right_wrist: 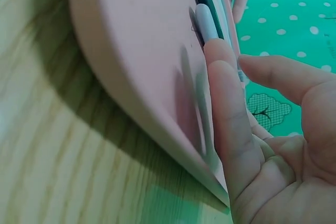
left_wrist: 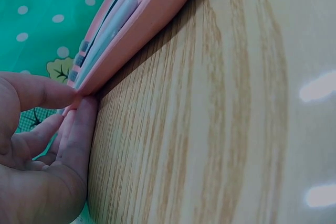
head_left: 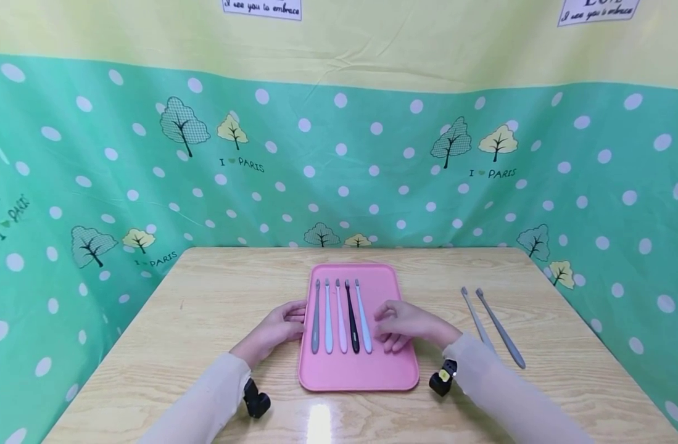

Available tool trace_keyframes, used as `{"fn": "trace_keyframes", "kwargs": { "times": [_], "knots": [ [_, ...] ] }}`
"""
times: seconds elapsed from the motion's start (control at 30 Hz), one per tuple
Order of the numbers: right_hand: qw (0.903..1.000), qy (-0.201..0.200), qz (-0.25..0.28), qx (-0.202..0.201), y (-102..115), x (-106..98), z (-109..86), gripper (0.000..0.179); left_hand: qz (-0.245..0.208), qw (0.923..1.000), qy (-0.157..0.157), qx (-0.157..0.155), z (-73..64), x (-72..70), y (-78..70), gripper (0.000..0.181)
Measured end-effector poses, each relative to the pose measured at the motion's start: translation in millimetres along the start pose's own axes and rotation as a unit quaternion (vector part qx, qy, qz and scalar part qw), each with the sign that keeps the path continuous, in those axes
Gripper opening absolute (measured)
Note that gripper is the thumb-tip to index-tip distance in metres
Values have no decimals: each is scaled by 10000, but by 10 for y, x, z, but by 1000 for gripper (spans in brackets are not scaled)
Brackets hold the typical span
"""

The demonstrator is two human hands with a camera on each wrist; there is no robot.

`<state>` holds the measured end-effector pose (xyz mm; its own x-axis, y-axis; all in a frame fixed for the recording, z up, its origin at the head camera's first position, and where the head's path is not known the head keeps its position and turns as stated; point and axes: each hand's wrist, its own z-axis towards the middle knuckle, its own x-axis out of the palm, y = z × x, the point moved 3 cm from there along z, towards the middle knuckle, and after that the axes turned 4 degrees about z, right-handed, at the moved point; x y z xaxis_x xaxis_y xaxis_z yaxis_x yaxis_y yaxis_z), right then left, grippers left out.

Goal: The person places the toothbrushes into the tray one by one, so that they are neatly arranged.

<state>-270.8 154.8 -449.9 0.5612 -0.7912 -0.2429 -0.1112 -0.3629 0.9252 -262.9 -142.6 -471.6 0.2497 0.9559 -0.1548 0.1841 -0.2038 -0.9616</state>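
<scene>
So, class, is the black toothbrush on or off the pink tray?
On: in the head view, the black toothbrush lies inside the rim of the pink tray, beside a pink toothbrush.

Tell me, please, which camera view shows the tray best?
The head view: the tray appears from above, nearly whole, with all four corners in frame. The left wrist view shows it cut off and steeply slanted; the right wrist view, only part of its floor and wall.

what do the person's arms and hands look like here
Both arms wear long, plain off-white sleeves. The left hand and right hand are ungloved, with no rings showing. A small black device sits at each wrist: the left device looks all black; the right device has a yellow patch.
</scene>
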Motion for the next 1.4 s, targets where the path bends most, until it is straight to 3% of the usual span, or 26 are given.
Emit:
{"fn": "trace_keyframes", "kwargs": {
  "times": [0.87,1.4],
  "knots": [
    [9995,35,-217,-238,-19,-348,-408,45,-61,10000,-18,27,31,-10,22,65],
    [9987,-481,-152,-91,-172,-767,-702,48,-38,10000,-15,60,13,-5,15,65]
  ]
}}
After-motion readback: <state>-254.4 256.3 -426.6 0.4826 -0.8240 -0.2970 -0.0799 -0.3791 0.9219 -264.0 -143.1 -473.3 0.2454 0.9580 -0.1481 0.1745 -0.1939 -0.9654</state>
